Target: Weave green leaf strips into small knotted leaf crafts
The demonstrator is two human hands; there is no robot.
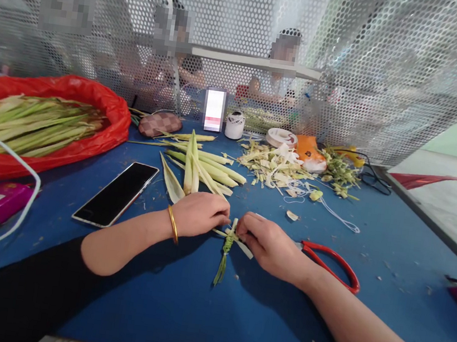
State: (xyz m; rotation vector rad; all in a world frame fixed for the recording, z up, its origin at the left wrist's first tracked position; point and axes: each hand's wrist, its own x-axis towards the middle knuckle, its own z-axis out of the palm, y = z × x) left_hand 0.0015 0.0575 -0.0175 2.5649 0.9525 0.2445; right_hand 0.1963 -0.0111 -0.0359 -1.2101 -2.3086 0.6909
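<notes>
A small green braided leaf piece hangs or lies between my hands over the blue table, its thin tail pointing toward me. My left hand, with a gold bangle at the wrist, pinches with bent fingers at the piece's upper left; what lies between the fingertips is a thin strip end. My right hand is closed at its upper right, pinching the piece's strips by the top. Just beyond my left hand lie pale green husk leaves. Red-handled scissors lie beside my right wrist, their blades mostly hidden.
A red bag of long leaves stands at left, near a black-screened phone and white cable. Leaf scraps, a tape roll and a white jar sit before a perforated screen. People sit behind it.
</notes>
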